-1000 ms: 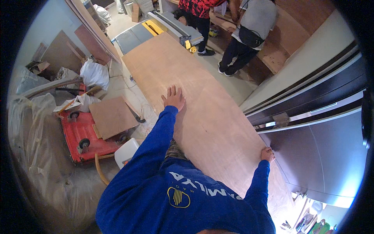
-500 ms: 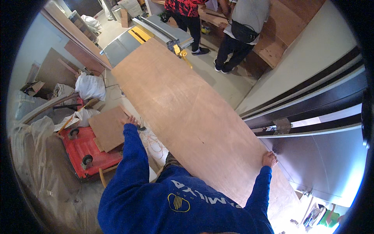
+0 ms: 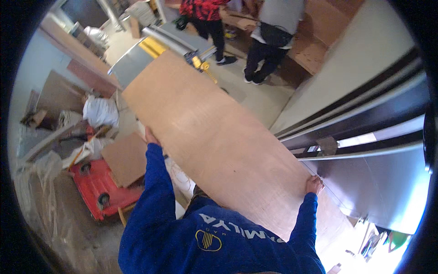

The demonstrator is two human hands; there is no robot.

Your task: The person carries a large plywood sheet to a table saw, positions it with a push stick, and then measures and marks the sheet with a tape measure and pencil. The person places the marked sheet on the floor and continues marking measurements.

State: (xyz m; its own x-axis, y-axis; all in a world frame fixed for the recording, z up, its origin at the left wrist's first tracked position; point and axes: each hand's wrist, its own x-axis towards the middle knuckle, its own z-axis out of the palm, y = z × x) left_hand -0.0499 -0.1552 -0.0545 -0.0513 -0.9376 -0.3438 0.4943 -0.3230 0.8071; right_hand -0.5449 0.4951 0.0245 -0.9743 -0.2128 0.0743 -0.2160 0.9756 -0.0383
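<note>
A long, light-brown plywood sheet [image 3: 214, 132] runs diagonally in front of me, from the far left down to the near right. My left hand [image 3: 152, 137] grips its left edge about a third of the way from the far end; some of the fingers are hidden at the edge. On the opposite edge, farther back, my right hand [image 3: 315, 184] is closed over the wood. The sheet's far end lies at a table saw [image 3: 130, 66] with a grey top, a yellow strip and a metal fence. Whether that end rests on the top I cannot tell.
Two people [image 3: 269, 41] stand beyond the saw at wooden boxwork. At left are an upturned red cart [image 3: 102, 189] with black wheels, brown board pieces [image 3: 125, 160], a white sack [image 3: 100, 111] and plastic sheeting [image 3: 50, 196]. Dark-edged panels [image 3: 365, 132] lean close on the right.
My left hand, apart from the sheet before with fingers spread, has come up to its left edge and taken hold. My right hand keeps its grip. The view has shifted slightly.
</note>
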